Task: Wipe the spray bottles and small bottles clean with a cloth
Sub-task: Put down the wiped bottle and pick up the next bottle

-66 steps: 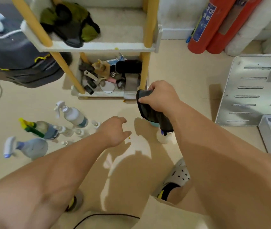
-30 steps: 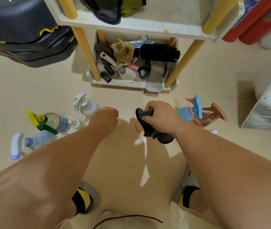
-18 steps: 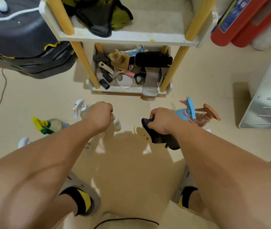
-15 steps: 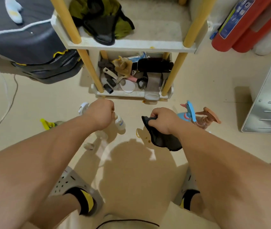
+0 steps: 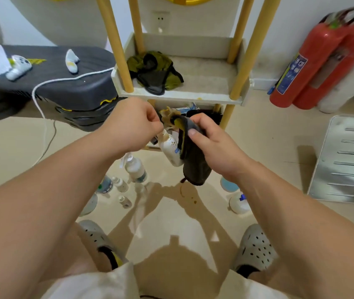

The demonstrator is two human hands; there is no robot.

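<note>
Moved: both hands have come up from near the floor (image 5: 269,147). The left hand (image 5: 133,124) has lifted the small white bottle (image 5: 170,150) off it, and the right hand (image 5: 211,145) has brought the cloth (image 5: 195,167) against the bottle.
Rack (image 5: 206,83): at 12 o'clock of the view, with yellow posts. A green and black rag (image 5: 154,72) lies on its shelf.
Dark case (image 5: 70,67): at 10 o'clock, with a white cable (image 5: 40,91) running over its edge.
Fire extinguishers (image 5: 314,50): two red ones at 2 o'clock, by the wall.
Metal plate (image 5: 348,147): at 3 o'clock, with slots.
Grey clogs (image 5: 256,249): on the floor at 5 and 7 o'clock.
Left hand: the fingers are curled and pinch the top of the small white bottle.
Right hand: it grips the cloth, with the thumb pressed flat on it.
Cloth: dark grey with a yellow inner side. It hangs from the right hand and touches the bottle at the bottle's 3 o'clock side.
Small white bottle: held in the air, tilted, a little above the middle of the view, in front of the rack's lower shelf.
Spray bottle (image 5: 136,169): clear, on the floor at 7 o'clock of the held bottle.
Blue bottle (image 5: 228,184): on the floor under the right wrist, partly hidden.
Small bottles (image 5: 121,184): on the floor at 8 o'clock of the spray bottle, near it.
</note>
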